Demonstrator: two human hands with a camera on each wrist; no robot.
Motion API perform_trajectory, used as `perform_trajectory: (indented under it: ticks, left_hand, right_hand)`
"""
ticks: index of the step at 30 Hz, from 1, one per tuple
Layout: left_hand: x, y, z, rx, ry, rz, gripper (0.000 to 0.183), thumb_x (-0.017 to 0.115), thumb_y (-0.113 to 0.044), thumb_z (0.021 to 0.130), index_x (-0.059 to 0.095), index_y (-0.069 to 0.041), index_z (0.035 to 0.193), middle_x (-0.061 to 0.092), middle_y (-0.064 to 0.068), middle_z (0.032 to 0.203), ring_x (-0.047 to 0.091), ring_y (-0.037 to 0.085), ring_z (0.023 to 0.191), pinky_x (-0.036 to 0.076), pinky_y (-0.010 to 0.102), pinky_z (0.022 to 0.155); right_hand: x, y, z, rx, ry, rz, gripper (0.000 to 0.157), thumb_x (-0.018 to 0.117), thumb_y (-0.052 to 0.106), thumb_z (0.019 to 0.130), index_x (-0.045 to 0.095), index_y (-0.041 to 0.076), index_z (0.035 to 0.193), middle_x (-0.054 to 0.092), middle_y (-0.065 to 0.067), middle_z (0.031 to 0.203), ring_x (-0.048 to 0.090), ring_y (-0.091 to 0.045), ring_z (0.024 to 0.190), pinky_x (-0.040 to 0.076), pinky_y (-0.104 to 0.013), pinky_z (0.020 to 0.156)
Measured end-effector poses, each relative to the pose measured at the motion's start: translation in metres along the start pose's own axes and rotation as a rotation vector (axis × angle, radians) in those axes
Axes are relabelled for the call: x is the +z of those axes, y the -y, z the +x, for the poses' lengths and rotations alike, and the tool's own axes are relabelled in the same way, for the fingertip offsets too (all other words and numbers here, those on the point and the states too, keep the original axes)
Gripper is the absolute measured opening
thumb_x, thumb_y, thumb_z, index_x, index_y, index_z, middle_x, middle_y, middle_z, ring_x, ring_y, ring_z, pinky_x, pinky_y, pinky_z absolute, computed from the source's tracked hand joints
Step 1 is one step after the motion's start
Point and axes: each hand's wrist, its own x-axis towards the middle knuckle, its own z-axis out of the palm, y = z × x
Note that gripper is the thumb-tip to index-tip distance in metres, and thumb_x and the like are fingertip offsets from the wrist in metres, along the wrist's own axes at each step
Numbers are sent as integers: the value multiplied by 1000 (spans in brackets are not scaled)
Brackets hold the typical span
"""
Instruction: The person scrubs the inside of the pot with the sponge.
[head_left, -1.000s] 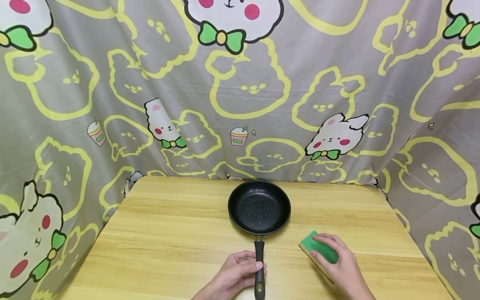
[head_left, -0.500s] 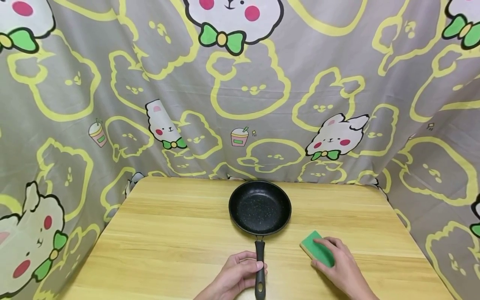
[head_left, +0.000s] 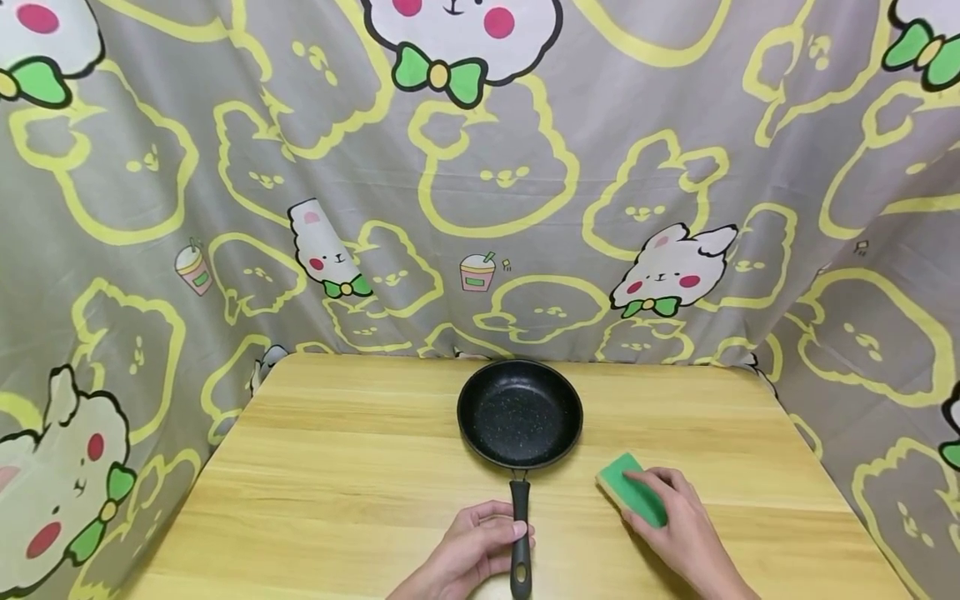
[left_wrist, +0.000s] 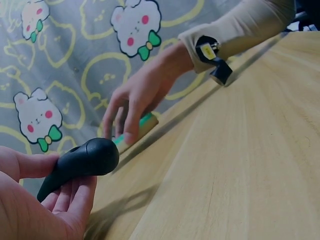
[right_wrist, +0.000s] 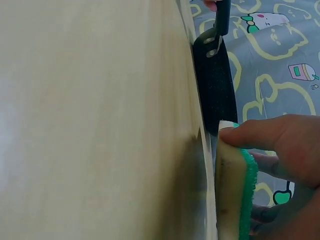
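A black frying pan (head_left: 520,412) with speckled insides rests on the wooden table, its handle (head_left: 521,546) pointing toward me. My left hand (head_left: 480,546) grips that handle, thumb on top and fingers beneath; the handle's rounded end (left_wrist: 100,156) shows close up in the left wrist view. To the pan's right, my right hand (head_left: 682,521) holds a scouring sponge (head_left: 628,485), green on top and yellowish below. In the right wrist view the thumb (right_wrist: 250,134) presses the sponge's yellowish side (right_wrist: 231,185), while the other fingers are partly hidden behind the green layer. Sponge and pan are apart.
The light wooden table (head_left: 337,467) reaches back to a grey curtain (head_left: 375,192) with cartoon prints, which also hangs at both sides. A dark strap (left_wrist: 207,50) sits around the right wrist over a pale sleeve (left_wrist: 245,27).
The sponge in my right hand has tipped from tilted to flatter, then shifted slightly away from me. My left hand and the frying pan have stayed in place.
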Motion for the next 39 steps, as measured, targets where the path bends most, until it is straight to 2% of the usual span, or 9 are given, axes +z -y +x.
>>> perform_trajectory:
  ticks: [6, 10, 16, 22, 30, 39]
  left_hand:
    - [0, -2, 1, -7, -9, -9, 28, 71, -4, 93, 62, 4, 118, 75, 11, 99, 73, 19, 87, 61, 35, 78]
    - [0, -2, 0, -10, -9, -18, 28, 70, -4, 93, 62, 4, 119, 75, 11, 99, 72, 18, 88, 61, 34, 78]
    - [1, -1, 0, -13, -17, -7, 30, 70, -5, 94, 62, 4, 121, 75, 11, 100, 72, 18, 89, 61, 33, 79]
    - [1, -3, 0, -12, -14, -5, 30, 70, -5, 95, 61, 5, 121, 74, 12, 99, 72, 18, 88, 61, 32, 77]
    - [0, -1, 0, -16, -23, -9, 32, 69, -5, 95, 60, 6, 124, 74, 12, 99, 72, 18, 90, 60, 31, 78]
    - [2, 0, 0, -36, -33, -8, 33, 69, -6, 95, 60, 5, 125, 73, 12, 101, 71, 19, 91, 60, 32, 81]
  right_hand:
    - [1, 8, 7, -59, -91, 19, 48, 89, 12, 77, 73, 13, 122, 59, -16, 117, 58, -33, 102, 54, -55, 79]
    - [1, 12, 11, -70, -116, 30, 47, 88, 13, 79, 73, 14, 123, 59, -14, 117, 57, -31, 101, 53, -53, 78]
    - [-1, 19, 23, -137, -151, 50, 48, 87, 12, 79, 72, 13, 125, 61, -14, 119, 58, -31, 103, 54, -52, 75]
    - [-1, 27, 36, -172, -158, 60, 48, 86, 13, 80, 72, 13, 125, 62, -15, 121, 59, -32, 105, 54, -53, 77]
    - [8, 37, 57, -217, -148, 80, 45, 85, 14, 80, 72, 12, 124, 64, -15, 121, 61, -34, 105, 53, -51, 78]
    - [15, 41, 67, -230, -106, 114, 45, 86, 18, 82, 72, 9, 124, 65, -17, 128, 59, -37, 116, 52, -59, 87]
